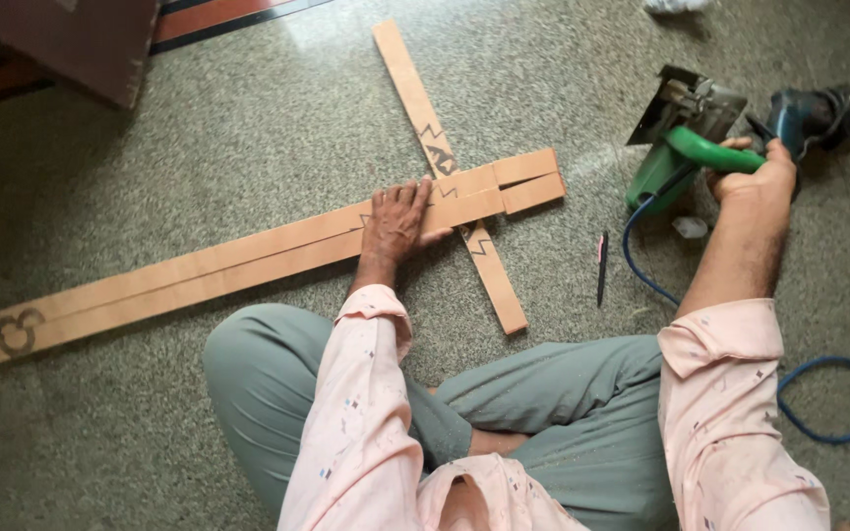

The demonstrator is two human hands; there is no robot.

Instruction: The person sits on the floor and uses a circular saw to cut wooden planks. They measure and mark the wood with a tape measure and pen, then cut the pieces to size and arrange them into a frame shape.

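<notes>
I sit cross-legged on a speckled stone floor. My left hand (pixel 395 222) presses flat on two long wooden strips (pixel 199 270) lying side by side, which run from the lower left to the centre. They rest across a shorter wooden strip (pixel 415 98) with black marker scribbles. Two short cut-off pieces (pixel 531 180) lie at the right end of the long strips. My right hand (pixel 755 177) grips the green handle of a green circular saw (pixel 686 138) resting on the floor to the right.
A dark pen (pixel 602 265) lies on the floor between the strips and the saw. The saw's blue cable (pixel 838 403) loops on the floor at right. A brown board or box (pixel 81 39) stands at the top left.
</notes>
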